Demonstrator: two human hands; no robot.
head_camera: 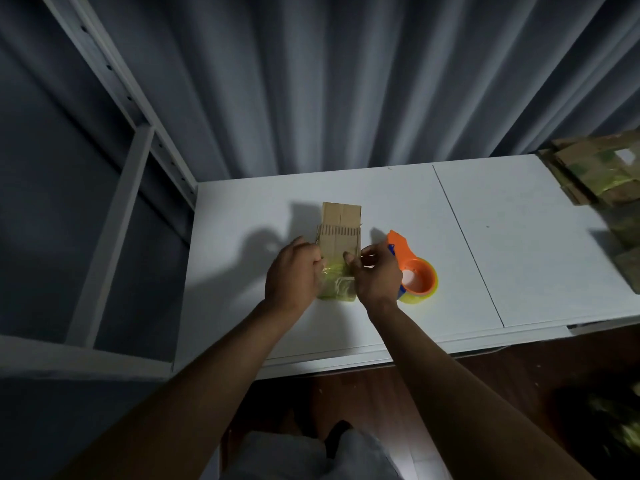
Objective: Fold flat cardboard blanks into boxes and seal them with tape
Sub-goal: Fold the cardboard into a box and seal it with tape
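A small cardboard box [341, 237] stands on the white bench [467, 244], roughly midway between the far edge and the near edge and toward the left half of the top. Its upper part is bare brown card with one flap standing open toward the far edge; its lower part, nearest the person, is wrapped in yellowish clear tape [337, 289].

Both hands close in on the box from the near side. The left hand [292, 275] is curled against the box's left side, with the fingers wrapped onto the taped part. The right hand [375, 277] is at the box's right side, its thumb and fingertips pinching at the box's front face where the tape begins. The box sits directly between the two hands, touching both.

Just beside the right hand, on its right, an orange tape dispenser [414, 271] with a roll of yellowish tape lies on the bench, untouched by either hand.

At the far right corner of the bench sits a stack of taped cardboard boxes [602, 174], well apart from the hands. A white metal shelf frame [138, 140] rises at the left edge of the bench, and a grey curtain [346, 81] hangs behind the far edge.
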